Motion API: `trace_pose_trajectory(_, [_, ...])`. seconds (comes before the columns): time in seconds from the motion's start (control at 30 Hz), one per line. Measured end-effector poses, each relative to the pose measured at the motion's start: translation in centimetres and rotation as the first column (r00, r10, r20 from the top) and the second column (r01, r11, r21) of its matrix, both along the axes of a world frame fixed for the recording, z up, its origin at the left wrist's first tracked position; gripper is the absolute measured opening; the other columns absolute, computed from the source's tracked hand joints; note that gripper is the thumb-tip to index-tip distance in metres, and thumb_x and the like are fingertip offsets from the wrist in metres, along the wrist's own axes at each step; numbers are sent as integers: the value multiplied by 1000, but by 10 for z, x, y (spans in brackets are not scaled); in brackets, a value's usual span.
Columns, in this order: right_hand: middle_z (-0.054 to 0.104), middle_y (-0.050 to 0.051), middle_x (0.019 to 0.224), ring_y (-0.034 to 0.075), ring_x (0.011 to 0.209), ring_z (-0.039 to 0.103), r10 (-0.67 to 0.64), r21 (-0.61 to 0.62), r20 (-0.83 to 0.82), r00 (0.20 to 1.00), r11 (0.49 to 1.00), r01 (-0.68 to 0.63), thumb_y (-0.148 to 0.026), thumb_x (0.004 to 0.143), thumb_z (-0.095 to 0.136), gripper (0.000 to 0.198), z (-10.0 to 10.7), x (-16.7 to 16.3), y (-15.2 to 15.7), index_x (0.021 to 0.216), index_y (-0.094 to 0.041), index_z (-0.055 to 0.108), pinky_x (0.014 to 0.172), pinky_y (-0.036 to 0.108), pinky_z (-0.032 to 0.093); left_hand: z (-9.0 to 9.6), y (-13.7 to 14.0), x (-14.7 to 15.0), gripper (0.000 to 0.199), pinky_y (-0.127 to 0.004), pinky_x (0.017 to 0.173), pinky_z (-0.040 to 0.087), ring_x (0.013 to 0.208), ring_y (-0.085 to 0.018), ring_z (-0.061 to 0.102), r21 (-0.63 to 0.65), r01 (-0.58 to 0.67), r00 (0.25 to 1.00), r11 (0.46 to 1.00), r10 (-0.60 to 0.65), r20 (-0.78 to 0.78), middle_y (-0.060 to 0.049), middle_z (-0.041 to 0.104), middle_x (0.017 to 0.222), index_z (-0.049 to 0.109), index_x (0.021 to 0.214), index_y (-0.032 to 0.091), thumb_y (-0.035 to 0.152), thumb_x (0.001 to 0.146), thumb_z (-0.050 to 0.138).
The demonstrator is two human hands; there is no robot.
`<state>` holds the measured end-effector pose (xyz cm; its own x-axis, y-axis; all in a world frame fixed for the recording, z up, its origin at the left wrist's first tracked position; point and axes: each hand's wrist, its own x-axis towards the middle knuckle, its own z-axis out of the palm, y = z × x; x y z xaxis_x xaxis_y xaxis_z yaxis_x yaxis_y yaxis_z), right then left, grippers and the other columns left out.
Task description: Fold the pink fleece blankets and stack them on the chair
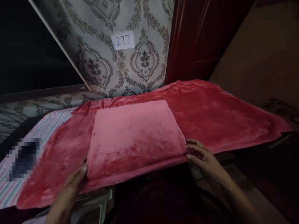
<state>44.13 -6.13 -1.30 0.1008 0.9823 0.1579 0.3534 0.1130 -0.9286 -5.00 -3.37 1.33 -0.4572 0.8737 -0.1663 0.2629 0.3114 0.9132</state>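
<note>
A folded pink plush cloth (pixel 135 127) lies flat, its near part a deeper pink. Under it spreads a red plush blanket (pixel 205 115) that covers most of the table. At the cloth's near left corner is my left hand (pixel 72 183), thumb up against the edge and the other fingers mostly hidden. My right hand (pixel 202 157) grips the near right corner, with the thumb below and the fingers curled along the side. Both hands are closed at the cloth's edges.
A striped cloth (pixel 54 124) shows at the left, with a pixelated dark object (pixel 24 159) on it. Behind stand a dark screen (pixel 35 46), patterned wallpaper with a paper marked 277 (pixel 123 40), and a cardboard box (pixel 263 56). A pale plastic stool (pixel 102 202) is below.
</note>
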Motion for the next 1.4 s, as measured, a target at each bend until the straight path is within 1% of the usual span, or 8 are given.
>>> trace_pose_trajectory(0.2, [63, 9, 112, 28, 109, 61, -139, 91, 11, 990, 986, 137, -56, 75, 74, 30, -4, -18, 6, 77, -26, 71, 94, 39, 51, 10, -2, 2, 56, -50, 120, 35, 135, -38, 53, 0, 174, 981, 985, -173, 86, -7, 75, 118, 79, 89, 26, 56, 43, 90])
trace_pose_trajectory(0.47, [60, -1, 71, 18, 68, 58, -185, -4, -77, 980, 983, 186, -57, 81, 69, 35, 6, -8, 3, 80, -22, 66, 66, 30, 50, 6, -8, -5, 69, -51, 123, 25, 141, -38, 46, 50, -21, 999, 999, 24, -48, -8, 72, 126, 79, 90, 23, 81, 51, 76])
trace_pose_trajectory(0.67, [64, 1, 82, 18, 77, 62, -226, 6, -192, 955, 973, 231, -53, 78, 74, 34, 3, -20, 3, 89, -23, 63, 71, 30, 53, 2, -11, -8, 72, -51, 119, 34, 132, -36, 55, 53, 7, 998, 999, -9, 55, -9, 75, 117, 79, 94, 23, 82, 53, 74])
trace_pose_trajectory(0.8, [69, 6, 105, 22, 94, 66, -262, 32, -174, 949, 962, 271, -54, 74, 78, 54, -1, -27, 11, 114, -23, 61, 81, 34, 54, 8, -9, 1, 66, -50, 119, 34, 130, -36, 56, 35, 106, 994, 994, -105, -34, -10, 76, 112, 78, 84, 21, 80, 53, 76])
trace_pose_trajectory(0.9, [70, 6, 100, 22, 90, 65, -283, 18, -115, 952, 958, 287, -54, 77, 73, 45, -6, -29, 18, 108, -22, 63, 80, 35, 54, 12, -8, 11, 64, -47, 115, 39, 121, -33, 60, 76, 119, 986, 990, -109, -123, -9, 75, 109, 76, 79, 21, 80, 57, 73])
trace_pose_trajectory(1.17, [70, 4, 94, 21, 83, 66, -241, 95, 25, 970, 967, 238, -55, 81, 68, 41, -12, -11, 21, 106, -23, 65, 74, 33, 55, 11, -9, 6, 53, -32, 80, 53, 80, -22, 64, 153, 116, 970, 981, -79, -229, -3, 68, 79, 65, 74, 19, 71, 67, 69])
trace_pose_trajectory(1.27, [70, 9, 110, 24, 93, 66, -327, 296, 173, 929, 917, 268, -52, 90, 62, 41, 11, -12, 19, 118, -23, 65, 83, 40, 55, 22, -6, 16, 49, -34, 82, 54, 90, -23, 66, 344, 68, 901, 936, 90, -424, -7, 71, 97, 68, 96, 18, 64, 83, 57])
trace_pose_trajectory(1.4, [60, 12, 139, 30, 130, 53, -220, 525, 502, 836, 846, -93, -43, 99, 49, 44, 48, -44, 37, 139, -25, 58, 110, 52, 41, 41, 12, 58, 55, -45, 110, 44, 129, -28, 57, 348, 434, 668, 831, -38, -743, -15, 61, 140, 56, 137, 17, 53, 97, 43])
